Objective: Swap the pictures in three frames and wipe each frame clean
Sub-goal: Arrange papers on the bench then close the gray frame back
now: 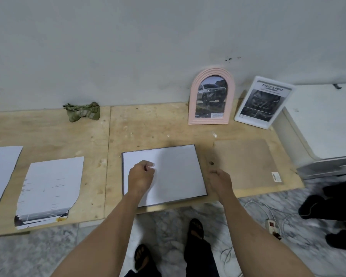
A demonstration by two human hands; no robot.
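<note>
Left hand [141, 174] rests curled on the white sheet [174, 172] in the dark frame [200, 166] (grip unclear), right hand [220, 179] loosely curled beside it, empty.

A plywood bench [148, 124] of two boards stands against the wall. On it lie a dark frame [178, 172] face down with a white sheet in it, a brown backing board [248, 162] just right of it, a torn sheet [52, 186] and another sheet [0, 172] to the left, and a green rag [82, 111] by the wall. A pink arched frame [211, 96] and a white frame [262, 102] stand at the back, leaning on the wall.
</note>
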